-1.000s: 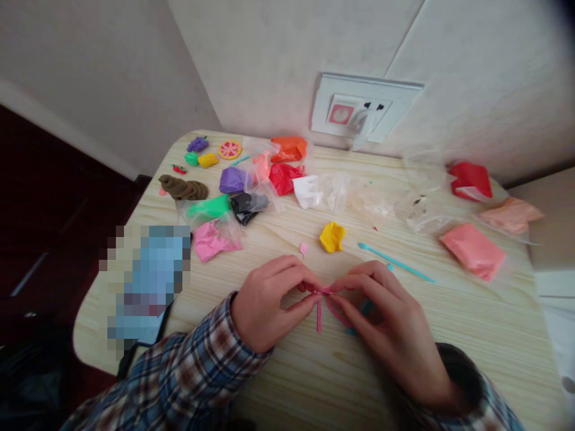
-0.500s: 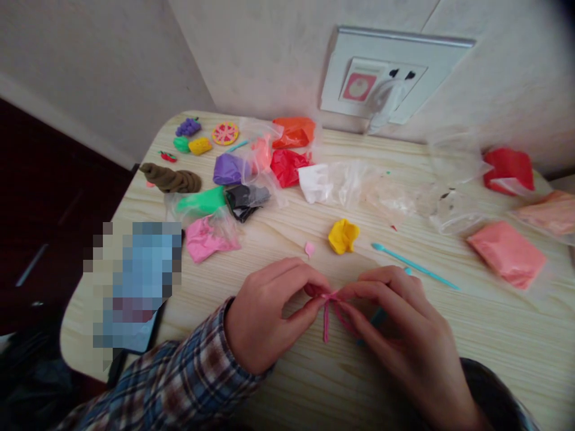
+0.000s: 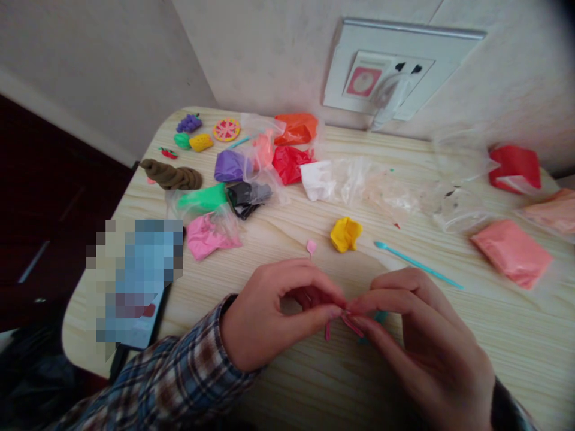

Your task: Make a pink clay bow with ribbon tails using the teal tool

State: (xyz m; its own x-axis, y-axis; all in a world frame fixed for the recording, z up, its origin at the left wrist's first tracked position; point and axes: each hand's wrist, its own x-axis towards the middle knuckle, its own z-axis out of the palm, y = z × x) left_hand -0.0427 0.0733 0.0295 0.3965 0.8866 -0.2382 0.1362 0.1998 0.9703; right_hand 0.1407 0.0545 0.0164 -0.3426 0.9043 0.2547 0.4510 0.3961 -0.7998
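Between the fingertips of both hands is a thin pink clay strand (image 3: 352, 324), its two ends hanging below the pinch. My left hand (image 3: 287, 311) is closed on it with thumb and forefinger. Touching those fingertips, my right hand (image 3: 417, 329) pinches the same strand from the other side. The fingers cover its middle. A teal object (image 3: 381, 317) shows partly behind the right fingers; its kind is hidden. Just beyond the hands lie a yellow cup-shaped clay piece (image 3: 345, 234), a small pink clay piece (image 3: 311, 246) and a turquoise modelling tool (image 3: 420, 265).
Bags of coloured clay, among them pink (image 3: 209, 236), green (image 3: 204, 200) and red (image 3: 514, 169), lie across the table (image 3: 278, 227). A coiled brown clay piece (image 3: 173, 175) and small clay fruits stand at the back left. A phone (image 3: 144, 287) lies left; a wall socket (image 3: 399, 72) is behind.
Both hands have shifted slightly right and closer together, with the fingertips lower. Less of the pink strand shows between them. The view has tilted a little.
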